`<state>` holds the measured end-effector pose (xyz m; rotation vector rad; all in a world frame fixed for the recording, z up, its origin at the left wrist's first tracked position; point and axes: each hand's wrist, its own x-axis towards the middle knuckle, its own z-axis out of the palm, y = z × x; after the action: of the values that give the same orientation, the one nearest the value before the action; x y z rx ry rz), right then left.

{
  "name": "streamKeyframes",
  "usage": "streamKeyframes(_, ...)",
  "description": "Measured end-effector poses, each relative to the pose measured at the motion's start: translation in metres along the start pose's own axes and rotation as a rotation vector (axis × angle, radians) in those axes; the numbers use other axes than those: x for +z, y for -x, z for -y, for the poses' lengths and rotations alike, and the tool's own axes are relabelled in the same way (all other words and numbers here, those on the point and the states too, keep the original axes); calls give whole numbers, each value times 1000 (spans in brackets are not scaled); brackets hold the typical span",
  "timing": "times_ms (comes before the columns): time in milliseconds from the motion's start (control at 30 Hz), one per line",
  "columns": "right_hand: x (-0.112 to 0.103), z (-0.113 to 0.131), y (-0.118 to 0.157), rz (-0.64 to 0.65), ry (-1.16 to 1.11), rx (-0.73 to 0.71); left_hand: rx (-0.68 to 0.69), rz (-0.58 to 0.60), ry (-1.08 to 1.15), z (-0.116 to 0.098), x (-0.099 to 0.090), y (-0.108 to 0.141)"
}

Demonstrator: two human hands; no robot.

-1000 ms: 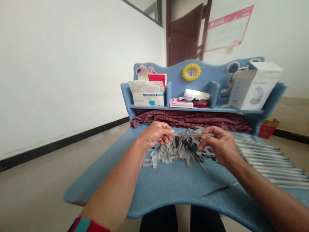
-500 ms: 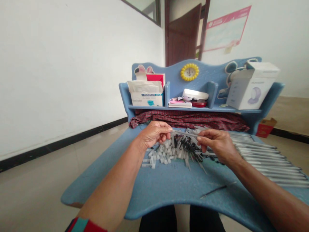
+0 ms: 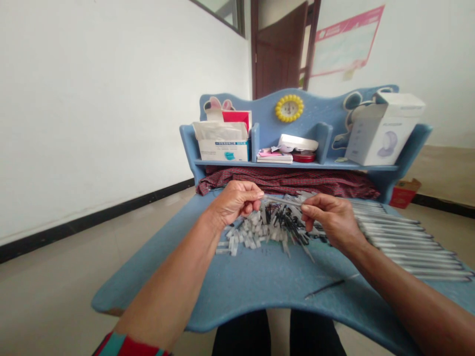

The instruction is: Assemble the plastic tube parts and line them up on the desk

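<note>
My left hand [image 3: 241, 202] pinches one end of a thin, translucent pen barrel [image 3: 282, 200] between thumb and fingertips. The other end sits in the closed fingers of my right hand [image 3: 332, 217], so the barrel spans level between the two hands. Under it lies a heap of short, clear plastic pieces [image 3: 250, 237], perhaps pen caps, mixed with slim black parts [image 3: 293, 225]. A row of finished-looking clear pens [image 3: 411, 242] lies side by side to the right, partly behind my right forearm. Alone near the front edge lies a dark, slender pen refill [image 3: 328, 288].
The blue table [image 3: 237, 287] has a curved front edge close to my legs. At its back stands a shelf with a mask box [image 3: 224, 150], a white carton [image 3: 384, 136] and a red tin [image 3: 303, 157]. A checked cloth [image 3: 289, 182] is bunched under the shelf.
The camera view has shifted slightly. Both hands keep nearly the same place and still hold the barrel between them.
</note>
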<state>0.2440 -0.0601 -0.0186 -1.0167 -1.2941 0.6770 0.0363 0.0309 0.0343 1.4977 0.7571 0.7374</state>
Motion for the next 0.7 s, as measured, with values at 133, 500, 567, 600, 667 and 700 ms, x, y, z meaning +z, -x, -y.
streamKeyframes(133,1,0,1,-1,-13,2,-2,4,-19,-1,1,1)
streamKeyframes(500,-4,-1,1,23,10,-11,-18,20,-2,2,7,1)
streamKeyframes(567,-5,-1,0,27,19,-9,-5,13,-5,2,7,1)
streamKeyframes(600,-5,-2,-1,34,27,-7,3,9,-16,2,7,1)
streamKeyframes(667,-5,-3,-3,64,70,3,17,6,-60,1,6,1)
streamKeyframes(700,-6,-4,-5,83,107,5,21,8,-92,1,5,1)
